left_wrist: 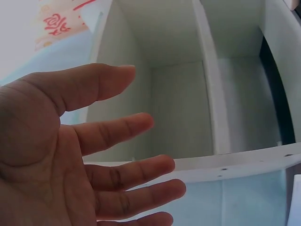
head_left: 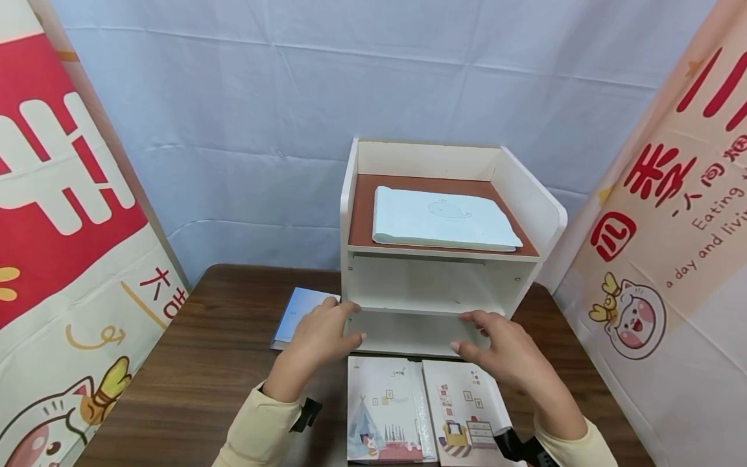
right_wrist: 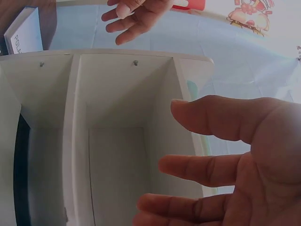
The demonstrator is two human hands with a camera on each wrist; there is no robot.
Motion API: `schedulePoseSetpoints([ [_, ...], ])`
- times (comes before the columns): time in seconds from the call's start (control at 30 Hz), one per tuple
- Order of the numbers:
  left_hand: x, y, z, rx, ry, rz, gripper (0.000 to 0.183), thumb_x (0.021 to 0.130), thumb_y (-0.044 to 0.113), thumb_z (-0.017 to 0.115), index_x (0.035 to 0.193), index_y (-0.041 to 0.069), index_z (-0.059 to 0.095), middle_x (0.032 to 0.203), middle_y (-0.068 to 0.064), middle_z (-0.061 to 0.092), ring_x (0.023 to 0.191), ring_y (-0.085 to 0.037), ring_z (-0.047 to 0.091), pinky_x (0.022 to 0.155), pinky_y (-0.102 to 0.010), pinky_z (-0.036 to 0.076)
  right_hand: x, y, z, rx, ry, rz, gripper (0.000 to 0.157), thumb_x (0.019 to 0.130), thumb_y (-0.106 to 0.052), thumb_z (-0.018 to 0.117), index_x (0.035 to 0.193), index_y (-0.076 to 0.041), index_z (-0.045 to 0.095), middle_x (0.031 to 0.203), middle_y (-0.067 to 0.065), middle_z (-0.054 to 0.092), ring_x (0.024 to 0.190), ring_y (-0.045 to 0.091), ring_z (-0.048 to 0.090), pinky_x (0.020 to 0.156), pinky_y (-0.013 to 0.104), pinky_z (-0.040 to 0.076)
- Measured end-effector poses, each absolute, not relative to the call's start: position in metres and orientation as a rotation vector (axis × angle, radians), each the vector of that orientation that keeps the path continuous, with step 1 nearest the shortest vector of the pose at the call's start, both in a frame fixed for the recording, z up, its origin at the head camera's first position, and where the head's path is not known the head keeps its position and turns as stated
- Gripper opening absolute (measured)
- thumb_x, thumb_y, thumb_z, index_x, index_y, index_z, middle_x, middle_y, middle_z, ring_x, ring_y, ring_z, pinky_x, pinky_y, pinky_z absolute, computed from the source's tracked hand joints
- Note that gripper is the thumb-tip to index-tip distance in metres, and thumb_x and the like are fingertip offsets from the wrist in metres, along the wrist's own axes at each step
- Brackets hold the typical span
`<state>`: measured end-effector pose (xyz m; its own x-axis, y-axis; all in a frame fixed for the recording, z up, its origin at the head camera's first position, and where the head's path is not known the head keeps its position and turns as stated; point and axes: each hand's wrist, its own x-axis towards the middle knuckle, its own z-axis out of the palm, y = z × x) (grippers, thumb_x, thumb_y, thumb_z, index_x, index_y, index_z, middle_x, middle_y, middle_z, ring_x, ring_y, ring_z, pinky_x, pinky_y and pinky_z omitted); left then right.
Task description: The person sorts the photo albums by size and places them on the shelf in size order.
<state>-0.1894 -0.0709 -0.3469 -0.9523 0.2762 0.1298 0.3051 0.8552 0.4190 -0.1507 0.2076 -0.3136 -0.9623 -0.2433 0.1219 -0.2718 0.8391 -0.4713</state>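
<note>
A white shelf unit (head_left: 428,312) with a brown top panel stands on the table. My left hand (head_left: 320,334) is at the left front of its lower compartments, fingers extended and holding nothing. The left wrist view shows the same hand (left_wrist: 61,146) with thumb and fingers spread before the compartments. Across from it, my right hand (head_left: 508,347) hovers at the right front, thumb apart from the fingers. The right palm (right_wrist: 268,165) has nothing in it. Below the hands, two illustrated album covers or pages (head_left: 382,408) lie side by side in front of the unit.
On the unit's top panel lies a pale pad (head_left: 443,217) with a whale drawing. A blue book (head_left: 297,314) is on the dark wooden table (head_left: 227,324) left of the unit. Blue cloth (head_left: 262,130) hangs behind, with printed banners (head_left: 694,259) at both sides.
</note>
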Motion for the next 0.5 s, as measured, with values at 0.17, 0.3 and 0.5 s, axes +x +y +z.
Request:
schedulePoseSetpoints([
  [0.17, -0.186, -0.073, -0.362, -0.494, -2.938, -0.693, 0.046, 0.078, 0.03, 0.074, 0.118, 0.01, 0.063, 0.105, -0.016, 0.056, 0.082, -0.028, 0.058, 0.063, -0.042, 0.047, -0.149, 0.209, -0.321, 0.415, -2.952, 0.792, 0.047, 0.083, -0.031, 0.07, 0.119, -0.004, 0.06, 0.113, 0.014, 0.06, 0.097, 0.033, 0.056, 0.075, 0.05, 0.045],
  [0.3, -0.181, -0.072, -0.374, -0.524, -2.933, -0.697, 0.047, 0.076, 0.029, 0.075, 0.117, 0.008, 0.063, 0.104, -0.016, 0.057, 0.081, -0.028, 0.058, 0.063, -0.042, 0.048, -0.148, 0.21, -0.327, 0.385, -2.972, 0.811, 0.047, 0.082, -0.031, 0.071, 0.12, -0.004, 0.06, 0.112, 0.014, 0.06, 0.097, 0.033, 0.056, 0.074, 0.049, 0.046],
  [0.5, -0.173, -0.067, -0.388, -0.542, -2.959, -0.726, 0.047, 0.076, 0.031, 0.075, 0.116, 0.008, 0.063, 0.103, -0.015, 0.057, 0.08, -0.028, 0.058, 0.063, -0.043, 0.048, -0.146, 0.211, -0.338, 0.342, -3.002, 0.824, 0.047, 0.08, -0.032, 0.073, 0.116, -0.004, 0.061, 0.106, 0.011, 0.062, 0.092, 0.028, 0.056, 0.072, 0.045, 0.047],
])
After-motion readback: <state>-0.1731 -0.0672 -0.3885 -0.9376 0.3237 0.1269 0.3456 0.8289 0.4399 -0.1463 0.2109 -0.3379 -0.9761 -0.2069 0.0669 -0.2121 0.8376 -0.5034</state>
